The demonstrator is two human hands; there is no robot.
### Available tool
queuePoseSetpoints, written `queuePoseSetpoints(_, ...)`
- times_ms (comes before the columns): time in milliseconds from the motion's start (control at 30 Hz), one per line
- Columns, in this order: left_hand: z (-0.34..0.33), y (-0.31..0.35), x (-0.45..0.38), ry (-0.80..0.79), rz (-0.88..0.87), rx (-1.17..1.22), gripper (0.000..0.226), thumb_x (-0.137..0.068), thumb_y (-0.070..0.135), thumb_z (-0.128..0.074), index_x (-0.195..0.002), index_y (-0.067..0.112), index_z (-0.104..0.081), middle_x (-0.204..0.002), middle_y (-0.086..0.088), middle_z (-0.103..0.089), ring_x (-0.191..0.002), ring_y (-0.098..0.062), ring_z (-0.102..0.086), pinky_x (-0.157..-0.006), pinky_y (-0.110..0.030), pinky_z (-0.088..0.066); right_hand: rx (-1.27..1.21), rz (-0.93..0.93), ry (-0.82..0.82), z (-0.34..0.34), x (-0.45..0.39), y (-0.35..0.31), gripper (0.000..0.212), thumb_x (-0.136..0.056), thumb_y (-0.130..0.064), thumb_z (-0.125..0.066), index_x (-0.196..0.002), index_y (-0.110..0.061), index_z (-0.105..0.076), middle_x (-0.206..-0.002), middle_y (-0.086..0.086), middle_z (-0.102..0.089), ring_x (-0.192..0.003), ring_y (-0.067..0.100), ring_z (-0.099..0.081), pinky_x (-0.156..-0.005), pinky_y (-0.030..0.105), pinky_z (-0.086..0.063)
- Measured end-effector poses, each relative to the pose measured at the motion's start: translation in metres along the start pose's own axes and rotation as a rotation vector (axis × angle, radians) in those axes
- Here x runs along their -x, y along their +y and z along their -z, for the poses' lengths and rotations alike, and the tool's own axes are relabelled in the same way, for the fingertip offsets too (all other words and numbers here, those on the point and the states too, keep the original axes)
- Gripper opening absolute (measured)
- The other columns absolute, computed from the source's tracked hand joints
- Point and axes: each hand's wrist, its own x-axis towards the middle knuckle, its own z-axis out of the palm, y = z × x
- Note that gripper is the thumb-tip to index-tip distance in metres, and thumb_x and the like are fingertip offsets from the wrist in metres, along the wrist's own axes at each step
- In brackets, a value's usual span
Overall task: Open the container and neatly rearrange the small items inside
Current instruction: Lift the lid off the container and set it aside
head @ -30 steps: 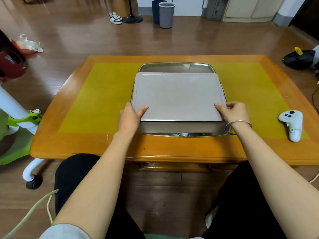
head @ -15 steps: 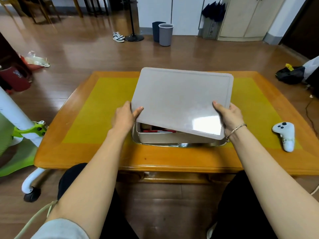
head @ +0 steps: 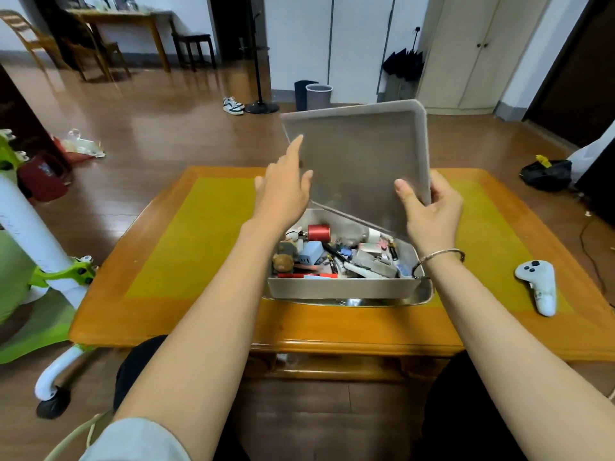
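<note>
A metal container (head: 342,287) sits at the near middle of the table, its top uncovered. Inside lie several small items, among them a red spool (head: 318,232), a pale blue block (head: 310,252), a brown lump (head: 283,262) and a grey block (head: 374,263). The grey lid (head: 359,154) is lifted and tilted up behind the container. My right hand (head: 429,211) grips the lid's right edge, thumb on its underside. My left hand (head: 283,188) has straight fingers that touch the lid's left edge.
The container stands on a steel tray (head: 427,296) on an orange wooden table with a yellow mat (head: 186,241). A white controller (head: 539,284) lies at the right. A green and white scooter (head: 40,261) stands left of the table.
The lid rose off the container and swung up and to the right, baring the items. My left hand let go of its grip and now only touches the edge.
</note>
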Motion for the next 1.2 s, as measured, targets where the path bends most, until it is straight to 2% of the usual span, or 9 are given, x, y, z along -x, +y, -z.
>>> queuePoseSetpoints(200, 0.018, 0.01, 0.004, -0.159, -0.165, 0.355, 0.045, -0.104, 0.04, -0.024, -0.149, 0.036, -0.024, -0.131, -0.003, -0.057, -0.103, -0.013, -0.06, -0.086, -0.024, -0.041, 0.273, 0.272, -0.159, 0.001, 0.009, 0.015, 0.008, -0.084, -0.009, -0.064, -0.077, -0.013, -0.064, -0.067, 0.0, -0.055, -0.064, 0.014, -0.045, -0.054, 0.029, -0.035)
queuePoseSetpoints(333, 0.023, 0.006, 0.008, -0.233, 0.04, 0.543, 0.049, -0.1, 0.053, -0.024, -0.111, 0.027, -0.065, -0.095, 0.007, -0.067, -0.07, -0.003, -0.066, -0.07, -0.023, -0.047, 0.49, 0.55, -0.255, 0.003, 0.015, 0.02, 0.02, -0.08, -0.003, -0.067, -0.082, -0.023, -0.065, -0.073, -0.003, -0.061, -0.07, 0.019, -0.054, -0.061, 0.022, -0.031)
queuePoseSetpoints(500, 0.015, -0.005, 0.008, -0.376, 0.267, 0.756, 0.024, -0.1, 0.022, -0.045, -0.117, 0.01, -0.056, -0.085, 0.002, -0.055, -0.06, 0.0, -0.058, -0.061, -0.028, -0.056, 0.604, 0.595, -0.362, 0.002, 0.02, 0.023, 0.031, -0.073, -0.003, -0.066, -0.1, -0.017, -0.073, -0.092, -0.001, -0.07, -0.086, 0.021, -0.061, -0.071, 0.022, -0.024)
queuePoseSetpoints(600, 0.008, -0.017, 0.011, -0.337, 0.374, 0.725, 0.034, -0.097, 0.008, -0.041, -0.131, 0.011, -0.049, -0.109, -0.003, -0.057, -0.08, -0.011, -0.058, -0.07, -0.03, -0.053, 0.636, 0.438, -0.541, 0.002, 0.027, 0.03, 0.043, -0.079, -0.053, -0.057, -0.105, -0.022, -0.07, -0.105, -0.006, -0.067, -0.099, 0.018, -0.056, -0.081, 0.033, -0.034)
queuePoseSetpoints(667, 0.005, -0.031, 0.015, -0.317, 0.378, 0.692, 0.039, -0.099, 0.005, -0.039, -0.136, 0.012, -0.044, -0.124, -0.003, -0.055, -0.093, -0.013, -0.058, -0.082, -0.033, -0.052, 0.605, 0.253, -0.593, 0.003, 0.034, 0.038, 0.055, -0.08, -0.064, -0.049, -0.114, -0.024, -0.065, -0.118, -0.006, -0.061, -0.114, 0.013, -0.048, -0.095, 0.036, -0.031)
queuePoseSetpoints(800, 0.005, -0.056, 0.026, -0.323, 0.351, 0.734, 0.041, -0.101, 0.005, -0.035, -0.136, 0.025, -0.037, -0.138, -0.009, -0.045, -0.109, -0.018, -0.057, -0.09, -0.032, -0.052, 0.521, -0.124, -0.414, 0.0, 0.033, 0.056, 0.048, -0.093, -0.046, -0.047, -0.131, -0.017, -0.05, -0.131, 0.003, -0.052, -0.121, 0.019, -0.044, -0.102, 0.039, -0.036)
queuePoseSetpoints(933, 0.009, -0.075, 0.033, -0.392, 0.313, 0.788, 0.053, -0.099, 0.0, -0.035, -0.132, 0.042, -0.032, -0.134, -0.013, -0.047, -0.105, -0.017, -0.059, -0.073, -0.019, -0.053, 0.293, -0.513, -0.547, -0.02, 0.03, 0.065, 0.047, -0.096, -0.033, -0.048, -0.137, -0.011, -0.039, -0.111, 0.012, -0.062, -0.089, 0.018, -0.06, -0.072, 0.028, -0.052)
queuePoseSetpoints(1067, 0.007, -0.092, 0.041, -0.414, 0.411, 0.805, 0.066, -0.1, 0.001, -0.038, -0.149, 0.036, -0.011, -0.108, 0.004, -0.058, -0.098, -0.011, -0.062, -0.074, -0.021, -0.051, 0.383, -0.474, -0.436, -0.04, 0.036, 0.076, 0.032, -0.097, -0.023, -0.045, -0.123, -0.004, -0.053, -0.11, 0.015, -0.064, -0.099, 0.027, -0.06, -0.084, 0.035, -0.048)
queuePoseSetpoints(1200, -0.005, -0.099, 0.044, -0.283, 0.536, 0.614, 0.048, -0.102, 0.008, -0.037, -0.147, 0.012, -0.023, -0.125, -0.01, -0.057, -0.107, -0.023, -0.057, -0.088, -0.031, -0.046, 0.379, -0.388, -0.337, -0.059, 0.048, 0.079, 0.031, -0.098, -0.02, -0.042, -0.122, -0.002, -0.052, -0.095, 0.012, -0.06, -0.09, 0.023, -0.055, -0.077, 0.026, -0.039)
